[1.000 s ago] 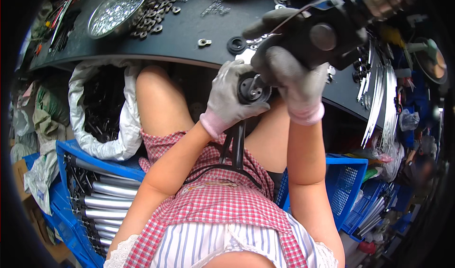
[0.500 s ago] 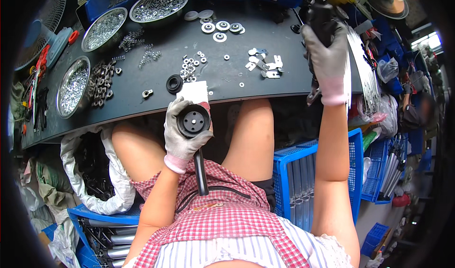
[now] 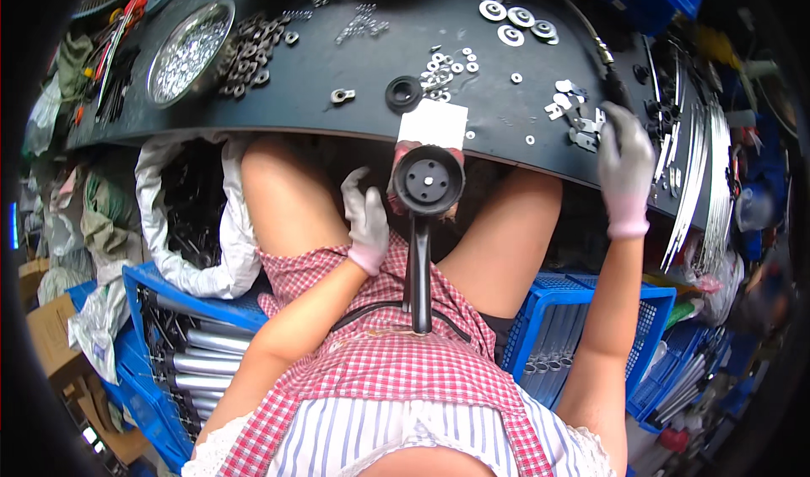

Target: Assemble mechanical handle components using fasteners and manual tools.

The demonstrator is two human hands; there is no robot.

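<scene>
A black round cup-shaped part (image 3: 429,181) with holes in its face and a long black handle (image 3: 422,287) rests against a red-padded support at the table's front edge. Just left of it, my left hand (image 3: 367,222), in a grey-white glove, is open with fingers apart, not touching it. My right hand (image 3: 627,165), gloved too, hovers open over the table's right front edge, beside small metal clips (image 3: 582,127). A dark hose with a metal fitting (image 3: 602,48) leads down to a dark piece just beyond its fingertips; whether they touch cannot be made out.
A white card (image 3: 433,126) and a black ring (image 3: 404,94) lie behind the cup part. Washers (image 3: 456,68), discs (image 3: 521,17), springs (image 3: 363,23) and a steel bowl (image 3: 191,53) spread over the table. Long metal rods (image 3: 688,186) lie right. Blue crates (image 3: 527,308) flank my legs.
My left hand has let go of the cup part and drawn left. My right hand has come down toward the table, and the black tool is no longer in it. The view has shifted.
</scene>
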